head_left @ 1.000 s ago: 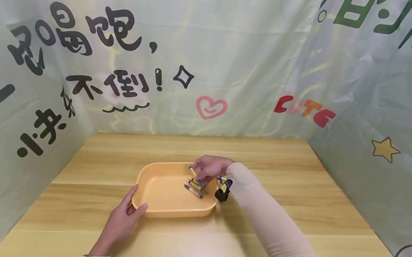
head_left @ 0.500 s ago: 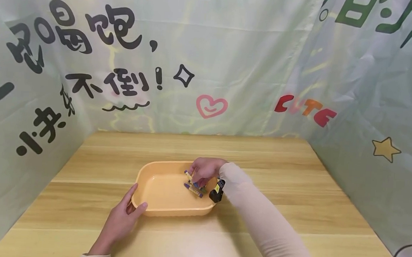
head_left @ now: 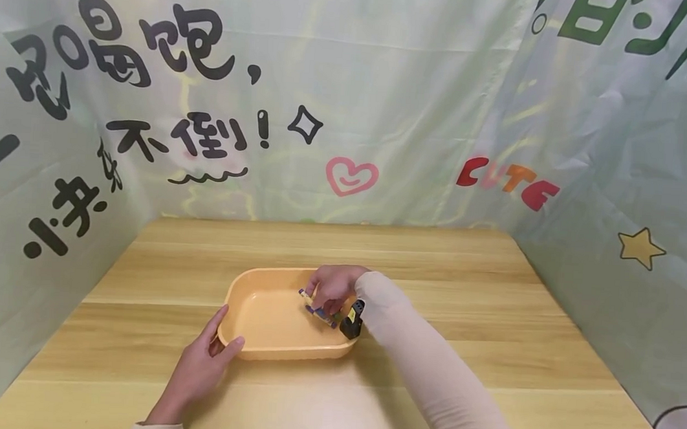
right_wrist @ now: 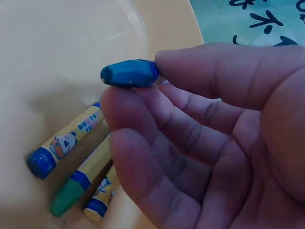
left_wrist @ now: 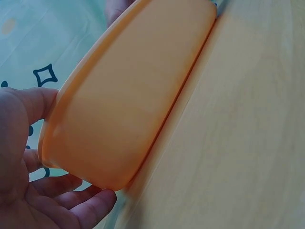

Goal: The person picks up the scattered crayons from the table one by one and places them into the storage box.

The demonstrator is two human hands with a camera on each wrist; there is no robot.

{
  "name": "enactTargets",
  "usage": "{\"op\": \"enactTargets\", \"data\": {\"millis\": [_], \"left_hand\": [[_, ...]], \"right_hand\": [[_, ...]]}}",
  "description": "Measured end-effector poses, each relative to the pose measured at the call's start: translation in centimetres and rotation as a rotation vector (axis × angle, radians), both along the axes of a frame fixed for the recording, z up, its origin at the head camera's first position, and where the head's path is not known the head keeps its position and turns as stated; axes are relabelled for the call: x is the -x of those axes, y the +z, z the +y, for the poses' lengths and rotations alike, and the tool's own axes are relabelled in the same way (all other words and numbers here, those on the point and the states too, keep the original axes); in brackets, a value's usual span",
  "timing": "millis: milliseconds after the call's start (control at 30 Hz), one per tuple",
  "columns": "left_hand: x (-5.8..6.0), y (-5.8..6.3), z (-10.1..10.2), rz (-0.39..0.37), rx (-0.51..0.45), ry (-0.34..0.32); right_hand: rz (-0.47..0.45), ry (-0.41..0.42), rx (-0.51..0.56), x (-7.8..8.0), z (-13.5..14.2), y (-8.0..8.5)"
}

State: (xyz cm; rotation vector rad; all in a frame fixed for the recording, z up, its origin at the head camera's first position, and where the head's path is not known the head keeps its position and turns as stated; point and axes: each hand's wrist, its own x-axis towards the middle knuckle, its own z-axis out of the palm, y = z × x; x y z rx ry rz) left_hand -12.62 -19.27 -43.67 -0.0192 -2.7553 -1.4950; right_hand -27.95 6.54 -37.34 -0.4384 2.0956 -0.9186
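Note:
My left hand grips the near left corner of a shallow orange tray, thumb at the rim. In the left wrist view its other fingers curl below the tray's outer wall. My right hand is over the tray's right half and pinches a blue crayon between thumb and fingers. The crayon's blue tip faces the right wrist camera. Below it on the tray floor lie a yellow-wrapped crayon with a dark blue end, a green crayon and another yellow-wrapped one, partly hidden by my fingers.
The tray stands on a wooden table. Printed cloth walls rise along its back and sides. A black wrist camera on the right wrist overlaps the tray's right rim in the head view.
My right hand has moved left and slightly down inside the tray with the blue crayon, covering more of the lying crayons. My left hand keeps its grip on the tray.

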Motion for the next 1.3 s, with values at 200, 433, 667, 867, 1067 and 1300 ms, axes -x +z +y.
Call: {"op": "enactTargets", "data": {"millis": [200, 433, 667, 867, 1067, 1300], "left_hand": [[0.0, 0.0, 0.0, -0.008, -0.007, 0.000], [-0.1, 0.0, -0.1, 0.000, -0.001, 0.000], [0.0, -0.1, 0.0, -0.002, -0.012, -0.002], [0.0, -0.2, -0.1, 0.010, -0.011, -0.001], [-0.1, -0.1, -0.1, 0.016, -0.005, -0.003], [-0.1, 0.0, 0.0, -0.017, 0.021, 0.015]], "right_hand": [[-0.069, 0.011, -0.006, 0.1, -0.2, -0.2], [-0.123, 0.109, -0.051, 0.4, -0.5, -0.1], [-0.107, 0.101, -0.071, -0.1, -0.7, -0.4], [-0.045, 0.052, -0.082, -1.3, -1.0, 0.2], [-0.012, 0.052, -0.076, -1.9, -1.4, 0.7], [0.051, 0.071, -0.136, -1.7, -1.6, 0.5]]}}
